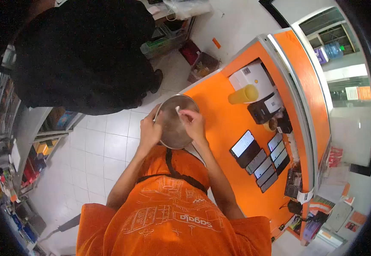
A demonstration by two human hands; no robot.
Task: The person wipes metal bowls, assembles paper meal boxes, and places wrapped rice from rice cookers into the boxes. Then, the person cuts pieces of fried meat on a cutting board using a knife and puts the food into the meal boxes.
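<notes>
A round, grey-brown metal bowl (174, 132) is in front of my body, beside the orange counter's edge. My left hand (151, 130) is closed on its left rim, with the thumb on the inner side. Over the bowl's right part, my right hand (194, 126) pinches a small white piece (177, 109). That piece looks like tissue or cloth, but is too small to be sure. Its tip points toward the bowl's inner surface; whether it touches cannot be told.
On the orange counter (219, 141) lie several phones (242, 144), with a yellow cup (244, 94) and a white printer-like machine (252, 79) farther back. A person in black (83, 55) is close at upper left. Shelves (44, 128) line the left side, above white floor tiles (96, 153).
</notes>
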